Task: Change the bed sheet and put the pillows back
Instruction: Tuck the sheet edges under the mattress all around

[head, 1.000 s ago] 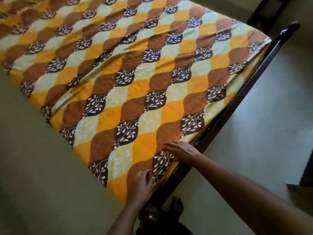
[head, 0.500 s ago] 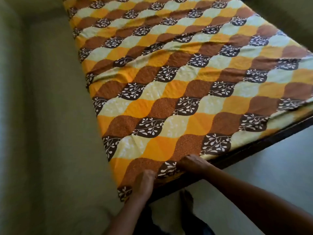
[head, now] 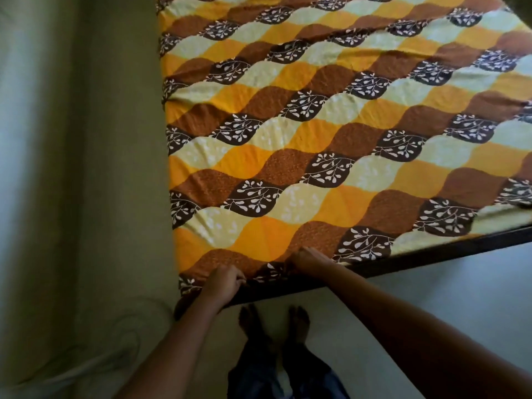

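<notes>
A bed sheet [head: 331, 139] patterned in orange, brown, pale yellow and dark leaf shapes covers the mattress, lying mostly flat with faint creases. At the near corner, my left hand [head: 223, 283] grips the sheet's edge with curled fingers. Just to its right, my right hand [head: 309, 259] holds the sheet at the mattress edge, its fingertips hidden in the fabric. No pillows are in view.
The dark wooden bed frame [head: 431, 249] runs along the near side. A green wall [head: 100, 168] stands close against the bed's left side. My bare feet [head: 273, 321] stand on the pale floor [head: 460, 298] by the corner.
The view has swung left, bringing the wall beside the bed into sight. Both hands have stayed at the near corner, and the right hand has dug into the sheet's edge.
</notes>
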A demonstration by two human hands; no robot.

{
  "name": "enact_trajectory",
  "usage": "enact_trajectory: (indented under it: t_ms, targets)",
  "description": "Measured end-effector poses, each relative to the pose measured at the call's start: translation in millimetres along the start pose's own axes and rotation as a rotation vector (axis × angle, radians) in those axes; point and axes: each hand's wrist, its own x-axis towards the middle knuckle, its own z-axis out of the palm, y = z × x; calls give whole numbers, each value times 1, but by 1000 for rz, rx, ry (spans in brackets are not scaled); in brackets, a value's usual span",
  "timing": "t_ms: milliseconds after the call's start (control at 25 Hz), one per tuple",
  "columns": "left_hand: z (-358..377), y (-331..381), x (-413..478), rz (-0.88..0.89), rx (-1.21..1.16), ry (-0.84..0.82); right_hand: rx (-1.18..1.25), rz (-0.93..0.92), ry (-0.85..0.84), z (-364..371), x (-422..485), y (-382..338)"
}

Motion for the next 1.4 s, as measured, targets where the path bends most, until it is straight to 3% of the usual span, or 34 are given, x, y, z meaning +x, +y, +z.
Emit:
enact_trajectory:
  t_ms: [280, 400, 480, 600, 680, 760, 840, 960, 1080, 1200, 1400]
  targets:
    - [-5, 15, -7, -276, -77, -358, 99, -28, -163, 5, 1, -5]
    - [-10, 17, -9, -232, -58, -420, 182, 13, -150, 9, -7, -6]
    - [-12, 12, -16, -69, -29, -340, 190, 67, -115, 4, -17, -14]
    - [-23, -5, -36, -11, -231, 75, 231, 106, 212, -2, -26, -33]
    - [-36, -29, -47, -150, -387, 454, 299, 15, 366, -5, -24, -52]
    - [-39, -68, -41, -427, -631, 665, 318, -103, 411, -8, -11, -77]
    - [-28, -99, -29, -652, -1038, 544, 280, -211, 412, -5, 7, -98]
    - [-4, -113, -20, -738, -1405, 303, 138, -290, 339, 9, 29, -109]
    - [8, -119, -16, -623, -1349, 319, 123, -328, 363, 17, 42, -109]
    - [13, -123, -16, -478, -1100, 361, 71, -363, 362, 20, 55, -116]
    - [39, -134, -34, -333, -992, 370, 146, -382, 264, 16, 57, -117]
